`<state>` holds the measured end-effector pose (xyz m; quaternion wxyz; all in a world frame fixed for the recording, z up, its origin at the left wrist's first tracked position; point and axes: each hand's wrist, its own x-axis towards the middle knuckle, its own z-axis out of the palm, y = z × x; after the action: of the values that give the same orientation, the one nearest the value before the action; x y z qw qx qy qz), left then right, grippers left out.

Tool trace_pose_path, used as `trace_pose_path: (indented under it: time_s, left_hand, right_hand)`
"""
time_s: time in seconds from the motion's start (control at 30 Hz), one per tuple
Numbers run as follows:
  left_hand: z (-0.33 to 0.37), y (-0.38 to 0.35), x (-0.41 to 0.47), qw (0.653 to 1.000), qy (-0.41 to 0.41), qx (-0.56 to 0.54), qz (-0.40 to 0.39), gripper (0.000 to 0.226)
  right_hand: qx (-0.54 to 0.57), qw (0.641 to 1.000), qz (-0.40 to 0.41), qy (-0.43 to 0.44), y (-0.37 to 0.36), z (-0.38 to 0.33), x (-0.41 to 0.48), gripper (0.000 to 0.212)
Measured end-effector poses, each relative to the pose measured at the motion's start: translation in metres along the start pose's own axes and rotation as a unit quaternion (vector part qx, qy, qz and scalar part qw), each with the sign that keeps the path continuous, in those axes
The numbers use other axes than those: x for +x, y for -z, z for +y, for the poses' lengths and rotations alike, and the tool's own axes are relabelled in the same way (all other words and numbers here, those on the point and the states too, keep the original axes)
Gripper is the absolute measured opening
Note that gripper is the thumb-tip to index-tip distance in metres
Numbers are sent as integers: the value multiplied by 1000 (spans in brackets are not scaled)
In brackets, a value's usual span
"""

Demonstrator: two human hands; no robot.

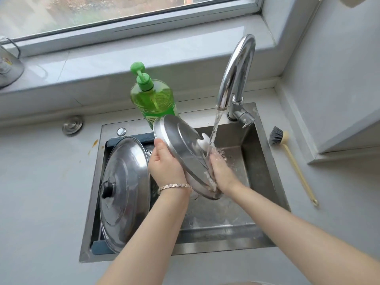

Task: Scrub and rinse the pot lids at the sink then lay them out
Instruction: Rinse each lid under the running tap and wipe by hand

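Observation:
A small steel pot lid [181, 145] is held tilted on edge over the sink [265, 182], under running water from the tap [236, 73]. My left hand [164, 163] grips its left rim, thumb on the outer face. My right hand [221, 171] is pressed against the lid's lower right side in the stream; its fingers are partly hidden by splashing water and white foam. A larger steel lid [125, 192] with a black knob leans in the left part of the sink on a dark rack.
A green dish soap pump bottle [153, 95] stands behind the sink. A long-handled dish brush [287, 153] lies on the counter to the right. A round metal plug [72, 125] sits on the counter at left. A metal pot [8, 66] is on the windowsill.

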<state>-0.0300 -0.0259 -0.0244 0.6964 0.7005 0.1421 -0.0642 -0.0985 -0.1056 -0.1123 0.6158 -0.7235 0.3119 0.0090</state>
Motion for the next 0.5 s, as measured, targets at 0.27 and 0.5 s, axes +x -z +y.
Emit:
trace_pose_path:
  time_s: [0.27, 0.5]
  left_hand:
    - [0, -3, 11, 994, 58, -32, 88, 42]
    - [3, -7, 10, 993, 59, -30, 98, 39]
  right_hand:
    - [-113, 977, -5, 183, 0, -13, -35, 51]
    - [-222, 929, 24, 294, -14, -36, -47, 53]
